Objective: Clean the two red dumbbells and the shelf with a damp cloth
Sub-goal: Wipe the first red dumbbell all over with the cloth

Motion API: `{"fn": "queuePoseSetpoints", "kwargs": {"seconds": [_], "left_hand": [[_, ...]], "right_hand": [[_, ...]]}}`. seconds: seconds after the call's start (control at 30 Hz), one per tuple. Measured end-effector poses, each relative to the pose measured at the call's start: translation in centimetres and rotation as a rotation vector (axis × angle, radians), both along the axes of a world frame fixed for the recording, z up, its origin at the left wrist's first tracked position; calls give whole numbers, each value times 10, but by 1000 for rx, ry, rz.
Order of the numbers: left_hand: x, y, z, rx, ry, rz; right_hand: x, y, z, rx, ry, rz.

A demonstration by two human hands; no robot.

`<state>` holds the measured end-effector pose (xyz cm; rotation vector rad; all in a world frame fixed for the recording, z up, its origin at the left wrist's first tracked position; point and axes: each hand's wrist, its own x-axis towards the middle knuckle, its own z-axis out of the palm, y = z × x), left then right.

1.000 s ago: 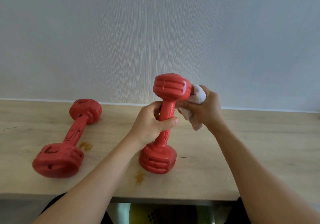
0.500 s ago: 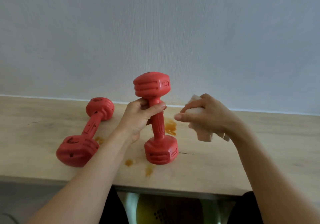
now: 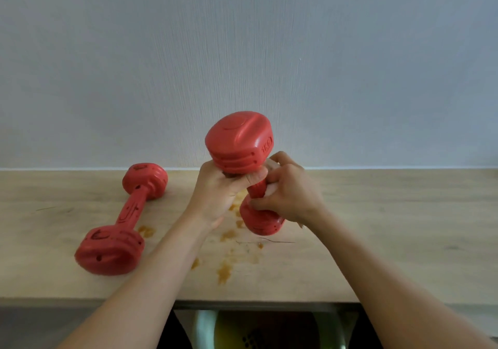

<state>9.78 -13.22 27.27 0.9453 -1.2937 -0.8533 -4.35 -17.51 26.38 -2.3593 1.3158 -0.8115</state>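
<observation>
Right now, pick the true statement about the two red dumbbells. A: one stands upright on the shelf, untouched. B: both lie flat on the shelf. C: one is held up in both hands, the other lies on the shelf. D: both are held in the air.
C: the left hand and right hand grip the held dumbbell by its handle, tilted, while the other dumbbell lies on the shelf, to the left.

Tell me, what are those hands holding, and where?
Both grip one red dumbbell by its handle: left hand under the top head, right hand lower, cloth barely visible.
</observation>
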Motion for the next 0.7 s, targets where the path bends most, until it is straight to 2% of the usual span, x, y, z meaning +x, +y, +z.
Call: {"fn": "queuePoseSetpoints", "kwargs": {"seconds": [0.1, 0.2, 0.3, 0.37, 0.47, 0.57, 0.7], "left_hand": [[3, 1, 7, -34, -158, -18], [6, -3, 9, 41, -385, 31], [7, -10, 4, 253, -295, -130], [1, -16, 1, 427, -201, -284], [-4, -29, 0, 633, -56, -392], [-7, -43, -14, 686, -163, -448], [-11, -46, -33, 687, -45, -498]], "right_hand": [[-10, -9, 0, -135, -59, -11], [-27, -19, 2, -313, -68, -27], [-40, -29, 3, -539, -33, -23], [-46, -34, 1, -634, 37, -47], [-52, -41, -6, -763, 161, -41], [-54, -48, -15, -889, 278, 22], [-49, -55, -23, -960, 431, 91]]}}
